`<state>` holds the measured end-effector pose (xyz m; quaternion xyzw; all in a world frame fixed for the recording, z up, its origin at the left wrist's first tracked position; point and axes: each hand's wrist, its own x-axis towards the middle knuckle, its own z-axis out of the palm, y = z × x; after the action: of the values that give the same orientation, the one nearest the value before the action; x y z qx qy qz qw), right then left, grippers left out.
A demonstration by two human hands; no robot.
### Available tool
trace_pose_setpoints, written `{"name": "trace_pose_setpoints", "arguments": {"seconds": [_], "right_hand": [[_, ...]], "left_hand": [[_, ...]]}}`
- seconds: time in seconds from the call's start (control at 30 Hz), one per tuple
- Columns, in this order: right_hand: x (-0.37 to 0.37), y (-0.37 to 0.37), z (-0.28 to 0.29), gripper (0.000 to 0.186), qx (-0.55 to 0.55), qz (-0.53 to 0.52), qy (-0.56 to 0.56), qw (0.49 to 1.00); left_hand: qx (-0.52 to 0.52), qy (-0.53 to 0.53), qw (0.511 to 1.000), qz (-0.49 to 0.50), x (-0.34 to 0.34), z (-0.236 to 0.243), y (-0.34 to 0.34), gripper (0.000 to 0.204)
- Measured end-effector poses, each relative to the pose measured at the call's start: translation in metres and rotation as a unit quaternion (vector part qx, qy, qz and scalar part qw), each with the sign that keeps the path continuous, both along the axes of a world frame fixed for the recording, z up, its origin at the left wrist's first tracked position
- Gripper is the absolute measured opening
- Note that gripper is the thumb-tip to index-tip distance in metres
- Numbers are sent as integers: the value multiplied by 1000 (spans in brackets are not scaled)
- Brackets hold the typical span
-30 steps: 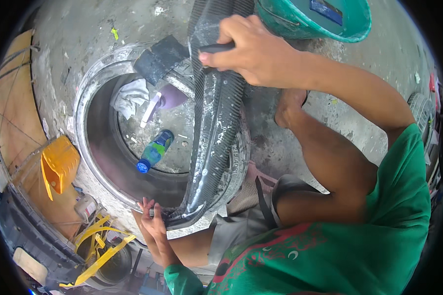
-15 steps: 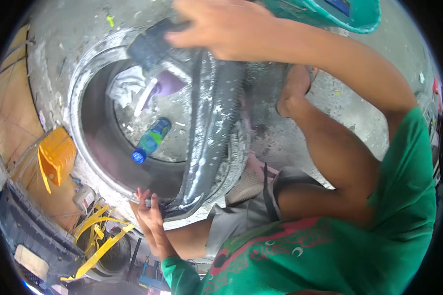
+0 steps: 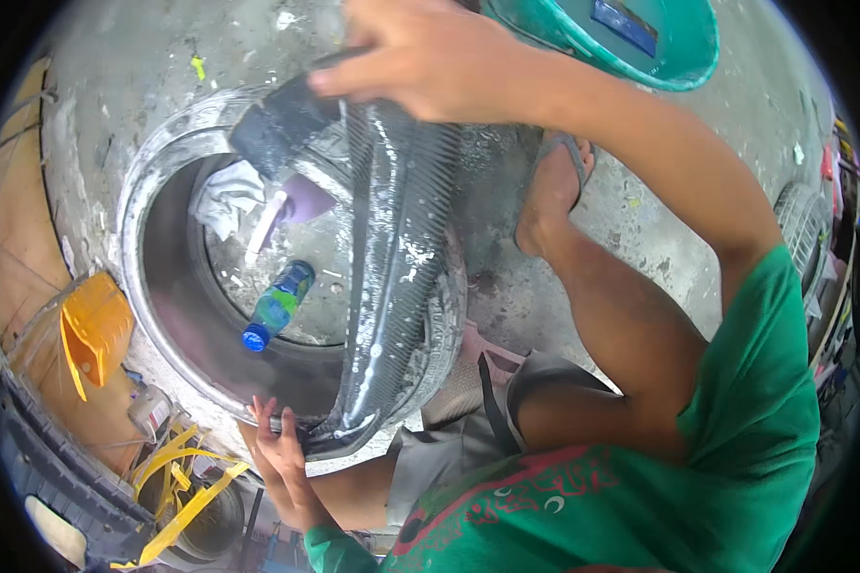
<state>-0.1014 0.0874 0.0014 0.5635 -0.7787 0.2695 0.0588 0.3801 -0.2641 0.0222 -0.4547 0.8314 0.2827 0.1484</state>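
A long, curved black plastic panel (image 3: pixel 373 286), wet with whitish suds, leans across a tyre (image 3: pixel 153 267) lying flat on the floor. At the panel's far end, its broad dark flap (image 3: pixel 282 129) sticks out to the left. My right hand (image 3: pixel 411 62) is bent over that far end, fingers curled down against it; what it may be gripping is hidden. By the panel's near end, beside the tyre's rim, my left hand (image 3: pixel 279 444) has its fingers stretched and apart. Inside the tyre lie a bottle with a blue cap (image 3: pixel 279 304), a white crumpled cloth (image 3: pixel 227 199) and a purple-and-white piece (image 3: pixel 291 205).
A green basin (image 3: pixel 583 48) holding water and a blue block (image 3: pixel 626 27) stands at the far right. To the left are an orange scoop-shaped container (image 3: pixel 100 329), a small can (image 3: pixel 150 411), yellow strips (image 3: pixel 191 511) and cardboard (image 3: pixel 19 220). My bare leg (image 3: pixel 621 286) stretches right of the tyre.
My right hand has shifted slightly across the panel's far end and is less blurred. The whole view has shifted, showing more of the basin. My left hand stays by the near end.
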Motion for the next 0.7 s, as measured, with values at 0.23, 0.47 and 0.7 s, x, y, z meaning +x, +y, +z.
{"name": "trace_pose_setpoints", "arguments": {"seconds": [0.23, 0.47, 0.7], "right_hand": [[0, 15, 6, 22, 114, -35, -55, 991], [11, 50, -5, 26, -2, -18, -117, 993], [-4, -8, 14, 24, 81, -20, -93, 992]], "left_hand": [[6, 18, 1000, -10, 1, -1, 0, 35], [5, 13, 1000, 4, 1, -1, 1, 35], [-2, 4, 1000, -4, -1, 4, 5, 35]]}}
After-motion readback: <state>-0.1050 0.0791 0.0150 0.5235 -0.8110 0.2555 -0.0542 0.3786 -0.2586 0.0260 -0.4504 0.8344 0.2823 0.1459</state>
